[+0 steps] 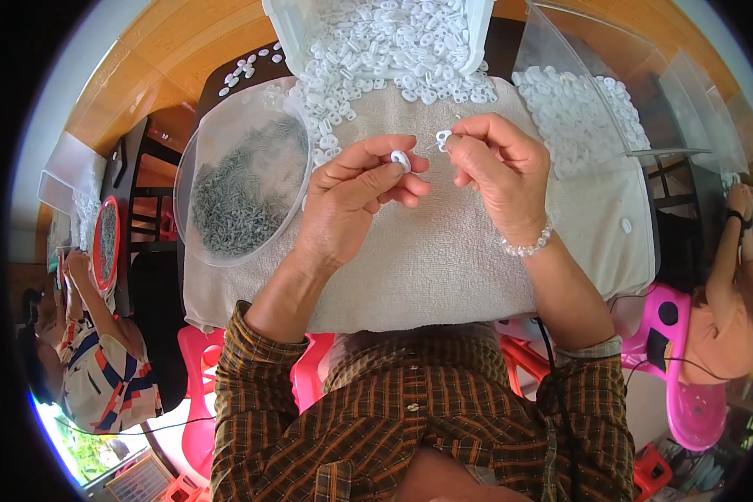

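Landmark: the beige towel (443, 276), spread over the dark tabletop (506, 58). You held both hands above the towel's upper middle, near each other but apart.

Left hand (347, 197): grip clamped on a white oval piece (400, 159), pinched between thumb and forefinger, the other fingers reaching out past it. Right hand (502, 176): grip clamped on a two-holed white piece (443, 139) — thumb against forefinger, the piece jutting toward your left hand. A thin pale sliver (430, 149) showed beside it, too small to identify. A beaded bracelet (529, 243) circled your right wrist.

Towel's left part: a round clear basin (286, 174), holding a heap of grey screw-like pieces (238, 205). Towel's far edge: a white tub (281, 35) of small white pieces (385, 42), with spilled pieces (336, 98) lying on the towel in front of its mouth. Towel's far right: a clear bin (558, 42) with more white pieces (569, 117). One stray piece (626, 225) lay on the towel's right part; several loose ovals (247, 69) lay on the tabletop — just beyond the towel's far left corner.

Well left of the towel, a co-worker (100, 360) sat near a red-rimmed tray (106, 243); well right, another person (724, 335).
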Demonstrator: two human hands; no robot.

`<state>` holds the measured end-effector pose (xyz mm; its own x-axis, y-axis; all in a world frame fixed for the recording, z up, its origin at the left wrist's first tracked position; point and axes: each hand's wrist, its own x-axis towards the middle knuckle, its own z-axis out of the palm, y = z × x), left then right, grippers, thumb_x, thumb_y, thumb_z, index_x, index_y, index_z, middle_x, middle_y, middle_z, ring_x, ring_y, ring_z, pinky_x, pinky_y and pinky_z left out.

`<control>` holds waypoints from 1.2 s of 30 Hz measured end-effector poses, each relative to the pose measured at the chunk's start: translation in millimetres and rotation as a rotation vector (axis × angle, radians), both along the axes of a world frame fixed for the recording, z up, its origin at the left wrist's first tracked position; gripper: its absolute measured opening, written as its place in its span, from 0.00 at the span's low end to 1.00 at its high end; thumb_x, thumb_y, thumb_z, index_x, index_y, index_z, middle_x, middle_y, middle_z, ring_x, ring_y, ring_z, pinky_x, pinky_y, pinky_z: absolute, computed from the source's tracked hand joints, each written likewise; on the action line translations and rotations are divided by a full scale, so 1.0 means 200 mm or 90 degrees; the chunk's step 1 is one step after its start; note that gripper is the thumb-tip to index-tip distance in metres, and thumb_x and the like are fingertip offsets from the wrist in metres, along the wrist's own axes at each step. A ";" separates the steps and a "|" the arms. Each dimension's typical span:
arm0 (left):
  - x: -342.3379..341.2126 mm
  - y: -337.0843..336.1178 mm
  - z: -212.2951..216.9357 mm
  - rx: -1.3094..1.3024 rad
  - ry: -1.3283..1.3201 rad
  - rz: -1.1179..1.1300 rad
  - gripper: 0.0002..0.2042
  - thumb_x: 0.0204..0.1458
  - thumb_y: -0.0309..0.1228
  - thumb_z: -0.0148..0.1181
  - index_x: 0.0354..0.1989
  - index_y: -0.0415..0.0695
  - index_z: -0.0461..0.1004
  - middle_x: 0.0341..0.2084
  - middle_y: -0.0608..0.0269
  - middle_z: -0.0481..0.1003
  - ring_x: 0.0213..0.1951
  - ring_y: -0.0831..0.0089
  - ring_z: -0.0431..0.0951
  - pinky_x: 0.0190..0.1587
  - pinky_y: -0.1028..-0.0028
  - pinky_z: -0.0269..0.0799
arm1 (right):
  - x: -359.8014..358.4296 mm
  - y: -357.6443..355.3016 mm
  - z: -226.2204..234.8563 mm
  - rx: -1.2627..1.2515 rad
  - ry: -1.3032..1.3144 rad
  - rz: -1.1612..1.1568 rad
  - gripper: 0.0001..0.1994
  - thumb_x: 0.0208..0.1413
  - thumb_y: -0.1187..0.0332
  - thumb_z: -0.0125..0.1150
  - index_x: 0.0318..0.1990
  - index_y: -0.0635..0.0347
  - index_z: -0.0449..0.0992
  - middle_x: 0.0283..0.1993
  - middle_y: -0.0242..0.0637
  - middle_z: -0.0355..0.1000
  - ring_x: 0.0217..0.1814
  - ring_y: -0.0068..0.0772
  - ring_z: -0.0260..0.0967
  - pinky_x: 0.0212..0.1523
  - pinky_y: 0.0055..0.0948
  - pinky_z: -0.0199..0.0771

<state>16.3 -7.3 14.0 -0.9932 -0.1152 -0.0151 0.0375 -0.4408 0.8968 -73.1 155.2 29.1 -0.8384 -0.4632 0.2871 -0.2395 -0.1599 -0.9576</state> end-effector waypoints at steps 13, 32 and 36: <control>0.00 0.01 0.01 0.027 0.026 0.026 0.14 0.55 0.21 0.51 0.50 0.40 0.70 0.39 0.54 0.76 0.39 0.66 0.78 0.37 0.74 0.74 | 0.01 -0.01 -0.01 0.011 0.066 0.020 0.01 0.50 0.78 0.59 0.30 0.66 0.75 0.24 0.28 0.70 0.20 0.12 0.63 0.20 0.13 0.63; -0.01 0.02 -0.02 0.065 0.048 0.025 0.09 0.54 0.18 0.52 0.42 0.39 0.71 0.37 0.54 0.76 0.37 0.70 0.77 0.38 0.74 0.74 | 0.02 -0.01 -0.01 0.046 0.303 -0.069 0.02 0.45 0.76 0.61 0.27 0.64 0.74 0.24 0.28 0.69 0.21 0.14 0.63 0.22 0.15 0.62; -0.01 0.02 -0.03 0.037 0.051 0.026 0.09 0.53 0.17 0.52 0.42 0.39 0.71 0.37 0.54 0.76 0.37 0.70 0.78 0.37 0.74 0.73 | 0.03 -0.02 0.00 0.036 0.269 -0.052 0.02 0.45 0.77 0.61 0.27 0.64 0.74 0.24 0.28 0.70 0.21 0.13 0.63 0.21 0.15 0.62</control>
